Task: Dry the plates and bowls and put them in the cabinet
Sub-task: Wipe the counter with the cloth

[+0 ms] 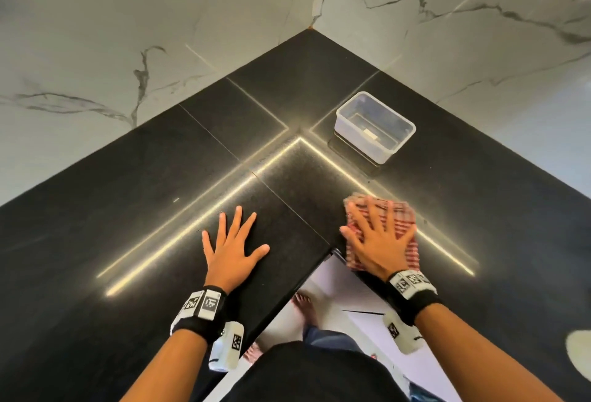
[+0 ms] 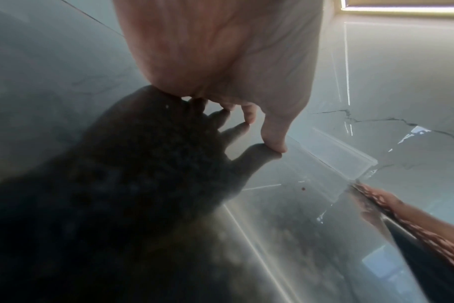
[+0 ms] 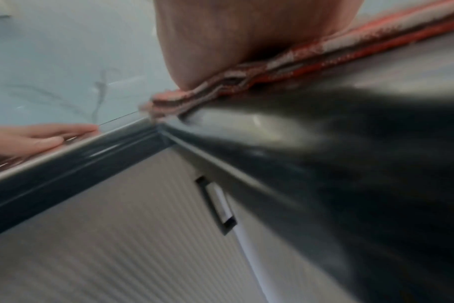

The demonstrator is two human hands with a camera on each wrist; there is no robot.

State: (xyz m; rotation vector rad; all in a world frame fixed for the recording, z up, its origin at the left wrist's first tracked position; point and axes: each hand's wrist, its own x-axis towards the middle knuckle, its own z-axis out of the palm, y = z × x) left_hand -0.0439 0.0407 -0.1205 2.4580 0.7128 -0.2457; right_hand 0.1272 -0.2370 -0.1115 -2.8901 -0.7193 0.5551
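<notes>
Neither grip clamps anything: right hand [image 1: 377, 241] lies flat, pinning the folded red-and-white striped cloth [image 1: 404, 228] on the glossy black worktop [image 1: 128, 209]; left hand [image 1: 232, 249] rests splayed, likely bracing.

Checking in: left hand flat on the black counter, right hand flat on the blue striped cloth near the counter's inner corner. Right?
Not quite: the cloth under the right hand is red-and-white striped, not blue, as the head view shows. The left hand does lie flat on the black counter.

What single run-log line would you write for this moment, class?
left hand: flat, fingers spread on black countertop | right hand: flat on folded red-striped cloth, blurred | clear container: untouched behind | plates, bowls: none visible
</notes>
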